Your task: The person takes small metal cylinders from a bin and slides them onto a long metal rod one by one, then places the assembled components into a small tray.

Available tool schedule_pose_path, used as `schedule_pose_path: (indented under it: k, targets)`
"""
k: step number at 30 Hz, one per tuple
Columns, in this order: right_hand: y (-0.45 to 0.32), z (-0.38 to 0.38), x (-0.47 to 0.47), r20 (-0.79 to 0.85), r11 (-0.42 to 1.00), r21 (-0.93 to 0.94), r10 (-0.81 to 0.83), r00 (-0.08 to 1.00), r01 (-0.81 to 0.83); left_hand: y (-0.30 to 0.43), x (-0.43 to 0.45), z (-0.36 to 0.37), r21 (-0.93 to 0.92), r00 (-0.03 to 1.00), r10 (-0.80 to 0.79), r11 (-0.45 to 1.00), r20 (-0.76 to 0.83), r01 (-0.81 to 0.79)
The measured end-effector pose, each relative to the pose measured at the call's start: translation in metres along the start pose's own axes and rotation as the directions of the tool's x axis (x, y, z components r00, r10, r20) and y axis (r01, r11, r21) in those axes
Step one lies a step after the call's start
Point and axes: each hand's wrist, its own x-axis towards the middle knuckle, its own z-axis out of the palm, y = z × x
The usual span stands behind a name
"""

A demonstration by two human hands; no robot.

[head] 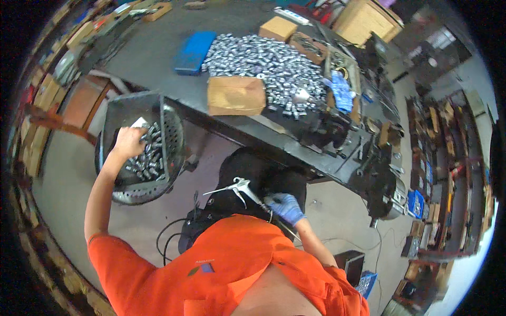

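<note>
My bare left hand (130, 142) is inside a grey rectangular bin (163, 138), over a pile of small cylindrical metal parts (148, 162). Its fingers are curled; whether they hold a part is hidden. A white piece (139, 123) shows just beyond the knuckles, and I cannot tell if the hand touches it. My right hand (286, 207) wears a blue-and-white knit glove and is over my lap. At its fingers is the hose end of a silver air blow gun (243, 189), whose thin nozzle points left. The gloved fingers are partly hidden, so their grip is unclear.
The bin rests on a round perforated metal seat (174, 126). On the dark workbench (150, 67) are a large heap of metal parts (257, 55), a blue bin (196, 51), a cardboard box (236, 96) and another blue glove (340, 93). Loaded shelves (438, 158) stand right.
</note>
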Motion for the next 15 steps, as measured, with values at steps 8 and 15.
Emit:
schedule_pose_path:
  k: [8, 15]
  targets:
    - [-0.005, -0.019, -0.001, -0.108, 0.993, 0.106, -0.036, 0.994, 0.047, 0.009, -0.025, 0.016, -0.145, 0.965, -0.263, 0.954, 0.022, 0.263]
    - [-0.019, -0.040, -0.012, -0.186, 0.998, 0.033, -0.045, 0.981, 0.052, 0.015, -0.026, -0.011, -0.120, 0.967, -0.210, 0.966, 0.142, 0.228]
